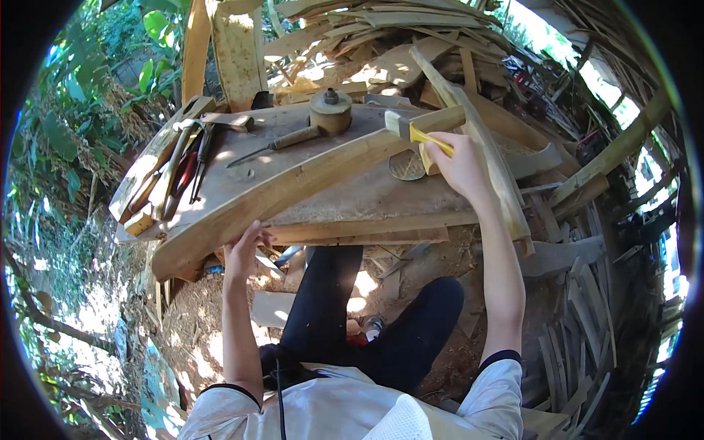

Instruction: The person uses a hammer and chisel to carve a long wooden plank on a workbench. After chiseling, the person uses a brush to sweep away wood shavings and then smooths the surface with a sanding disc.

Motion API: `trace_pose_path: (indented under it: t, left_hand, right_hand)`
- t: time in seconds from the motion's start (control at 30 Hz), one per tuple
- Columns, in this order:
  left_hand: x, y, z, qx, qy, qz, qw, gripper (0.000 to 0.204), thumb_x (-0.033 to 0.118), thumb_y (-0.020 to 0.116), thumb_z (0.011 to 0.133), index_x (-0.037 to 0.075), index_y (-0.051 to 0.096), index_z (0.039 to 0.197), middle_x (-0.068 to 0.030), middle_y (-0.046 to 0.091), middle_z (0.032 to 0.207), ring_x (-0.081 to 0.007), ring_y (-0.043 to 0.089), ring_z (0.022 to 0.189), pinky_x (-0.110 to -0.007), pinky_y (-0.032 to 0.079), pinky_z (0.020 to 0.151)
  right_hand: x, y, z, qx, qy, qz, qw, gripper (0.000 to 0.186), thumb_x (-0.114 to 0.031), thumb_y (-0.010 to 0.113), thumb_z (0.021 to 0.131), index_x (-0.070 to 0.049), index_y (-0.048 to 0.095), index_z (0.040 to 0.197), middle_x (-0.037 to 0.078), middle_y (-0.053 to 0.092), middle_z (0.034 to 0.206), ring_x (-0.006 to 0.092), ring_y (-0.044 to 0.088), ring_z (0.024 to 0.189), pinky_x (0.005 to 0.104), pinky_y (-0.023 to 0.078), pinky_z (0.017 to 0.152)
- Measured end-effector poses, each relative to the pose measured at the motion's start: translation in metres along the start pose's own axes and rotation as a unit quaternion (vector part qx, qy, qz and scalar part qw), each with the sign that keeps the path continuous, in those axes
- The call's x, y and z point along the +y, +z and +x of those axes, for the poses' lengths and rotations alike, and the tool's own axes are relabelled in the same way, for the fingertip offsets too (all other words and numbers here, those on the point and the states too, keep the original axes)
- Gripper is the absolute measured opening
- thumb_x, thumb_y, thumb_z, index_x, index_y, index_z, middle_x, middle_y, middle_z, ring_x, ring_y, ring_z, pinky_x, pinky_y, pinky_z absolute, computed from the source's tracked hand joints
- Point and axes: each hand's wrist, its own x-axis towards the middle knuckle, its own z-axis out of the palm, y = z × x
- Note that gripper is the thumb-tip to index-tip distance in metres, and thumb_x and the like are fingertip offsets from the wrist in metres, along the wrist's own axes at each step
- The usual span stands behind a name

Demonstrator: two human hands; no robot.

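A long curved wooden plank [279, 192] lies diagonally across the worn work table [242, 132]. My left hand [246, 242] grips the plank's lower edge near its left end. My right hand [455, 158] holds a brush [422, 138] by its yellow handle, its pale head at the plank's top near the right end. Under that end is a round mesh-like disc [407, 167]. Behind the plank stand a round metal can [330, 117] and a long thin tool [282, 141] with a wooden handle.
Several hand tools [187, 165] lie at the table's left. A pale timber [502, 187] slants down the right side. Piles of boards [396, 33] fill the back, and loose strips [583, 308] lie at the lower right. Plants [73, 110] border the left. My legs are below the table.
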Motion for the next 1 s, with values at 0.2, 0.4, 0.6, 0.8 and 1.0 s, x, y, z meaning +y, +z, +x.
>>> trace_pose_path:
  t: [0.2,0.4,0.6,0.8,1.0]
  left_hand:
    - [0.023,0.024,0.010,-0.146,0.076,-0.242,0.956,0.015,0.015,0.058,0.097,0.001,0.060,0.096,-0.0253,0.062,0.115,-0.0224,0.069,0.079,-0.028,0.060,0.072]
    - [0.024,0.018,0.032,-0.138,0.077,-0.278,0.948,0.015,0.020,0.054,0.100,0.007,0.052,0.092,-0.0146,0.057,0.107,-0.0193,0.065,0.085,-0.028,0.057,0.077]
    - [0.019,0.019,0.041,-0.075,0.055,-0.145,0.985,0.074,0.015,0.061,0.096,0.008,0.017,0.155,-0.0234,0.043,0.149,-0.0195,0.063,0.106,-0.029,0.053,0.083]
    - [0.021,0.018,0.025,-0.124,0.085,-0.043,0.988,0.112,0.022,0.076,0.085,0.015,-0.007,0.160,-0.0266,0.036,0.154,-0.0310,0.045,0.136,-0.044,0.038,0.110]
    - [0.028,0.027,0.027,-0.161,0.041,-0.091,0.982,0.110,0.029,0.078,0.077,0.008,0.007,0.159,-0.0278,0.032,0.155,-0.0344,0.033,0.146,-0.047,0.025,0.121]
  right_hand:
    - [-0.024,-0.035,-0.031,0.086,-0.012,0.090,0.992,0.032,-0.023,0.068,0.094,0.002,0.071,0.112,0.017,0.075,0.097,0.0248,0.073,0.086,0.0327,0.054,0.075]
    - [-0.044,-0.021,-0.065,-0.043,0.032,0.063,0.997,0.025,-0.022,0.068,0.093,-0.005,0.074,0.110,0.018,0.074,0.089,0.0287,0.072,0.075,0.0348,0.053,0.068]
    - [0.024,-0.019,-0.054,0.057,0.060,-0.085,0.993,0.022,-0.023,0.067,0.092,-0.008,0.075,0.105,0.018,0.072,0.088,0.0351,0.070,0.078,0.0412,0.054,0.066]
    - [-0.012,0.004,-0.056,-0.067,0.025,0.019,0.997,0.023,-0.025,0.067,0.093,-0.009,0.075,0.107,0.016,0.072,0.084,0.0333,0.070,0.073,0.0382,0.053,0.065]
    - [0.036,-0.016,-0.021,-0.028,0.056,-0.064,0.996,0.027,-0.030,0.072,0.088,-0.010,0.076,0.106,0.015,0.074,0.091,0.0319,0.072,0.083,0.0393,0.056,0.075]
